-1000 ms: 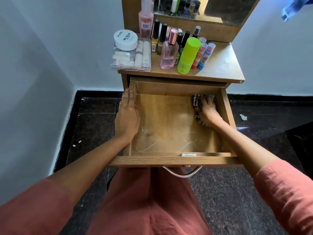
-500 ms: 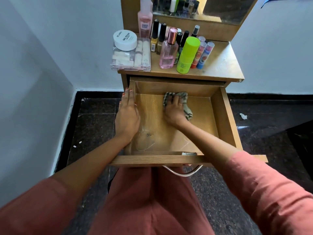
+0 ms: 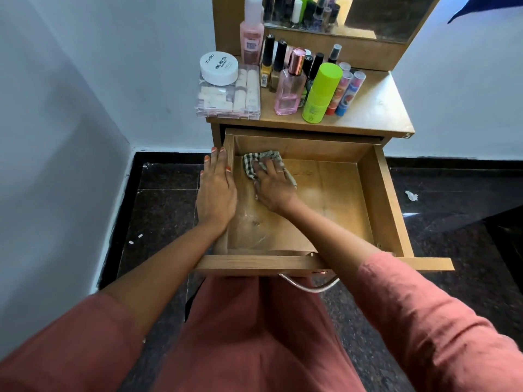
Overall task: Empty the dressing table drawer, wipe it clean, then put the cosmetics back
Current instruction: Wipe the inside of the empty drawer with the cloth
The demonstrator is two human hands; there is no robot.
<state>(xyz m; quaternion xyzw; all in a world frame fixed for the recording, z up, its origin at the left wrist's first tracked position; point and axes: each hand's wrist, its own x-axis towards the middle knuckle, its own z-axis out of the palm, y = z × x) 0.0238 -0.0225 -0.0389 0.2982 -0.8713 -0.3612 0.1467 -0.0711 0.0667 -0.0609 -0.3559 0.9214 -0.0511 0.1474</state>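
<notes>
The wooden drawer point(image 3: 380, 193) of the dressing table is pulled out and holds no cosmetics. My right hand point(image 3: 273, 183) presses a checked cloth point(image 3: 254, 162) flat against the drawer floor near its back left corner. My left hand point(image 3: 216, 190) rests on the drawer's left wall with straight fingers. The cosmetics stand on the table top point(image 3: 379, 108): a white nail polish remover jar point(image 3: 218, 67) on a clear box point(image 3: 229, 101), a pink perfume bottle point(image 3: 288, 90), a green tube point(image 3: 319, 93), and several nail polish bottles and lip balms.
A mirror point(image 3: 368, 15) rises behind the table top. White walls close in on the left and behind. The floor is dark stone with a scrap of paper point(image 3: 411, 195) to the right. The drawer's metal handle point(image 3: 308, 287) hangs above my lap.
My right hand has slid the cloth across the drawer floor from the right side to the back left corner. My left hand has stayed on the left wall.
</notes>
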